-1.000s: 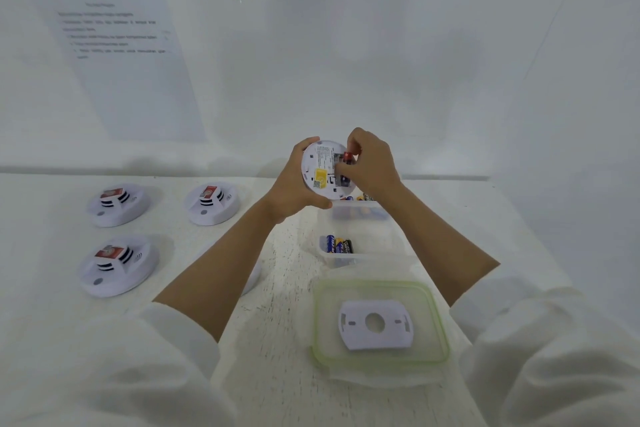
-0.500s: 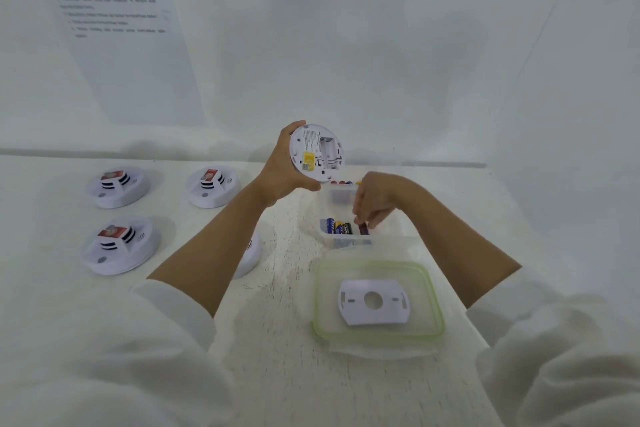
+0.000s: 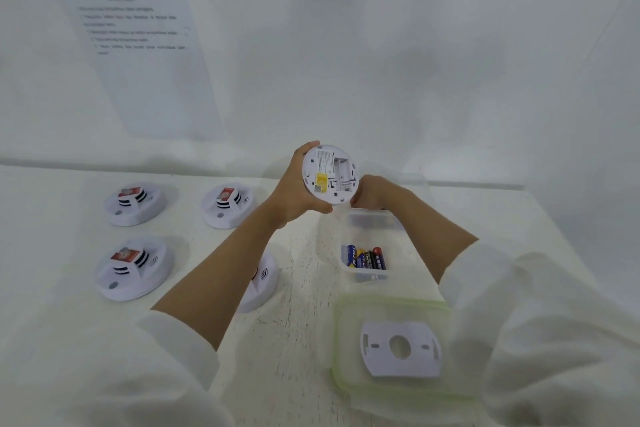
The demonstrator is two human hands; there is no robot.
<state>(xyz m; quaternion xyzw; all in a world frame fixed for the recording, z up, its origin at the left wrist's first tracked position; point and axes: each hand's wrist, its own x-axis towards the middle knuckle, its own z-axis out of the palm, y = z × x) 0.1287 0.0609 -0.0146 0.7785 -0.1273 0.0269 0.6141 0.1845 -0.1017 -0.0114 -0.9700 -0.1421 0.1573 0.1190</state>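
Smoke detector (image 3: 329, 172) gripped by left hand (image 3: 294, 194), raised over table (image 3: 294, 340), empty battery bay faced to camera. Right hand (image 3: 372, 191) curled at its lower edge; contents cannot be told. Counted: four other detectors (image 3: 133, 203), four batteries (image 3: 366, 257) in clear tub (image 3: 367, 277), one mounting plate (image 3: 400, 350).

Batts (image 3: 365, 257) in box (image 3: 367, 277), detectors (image 3: 133, 269) L.

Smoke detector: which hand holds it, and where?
Left hand grips the smoke detector by its rim. Right hand curls at its lower right edge; any hold there cannot be told.
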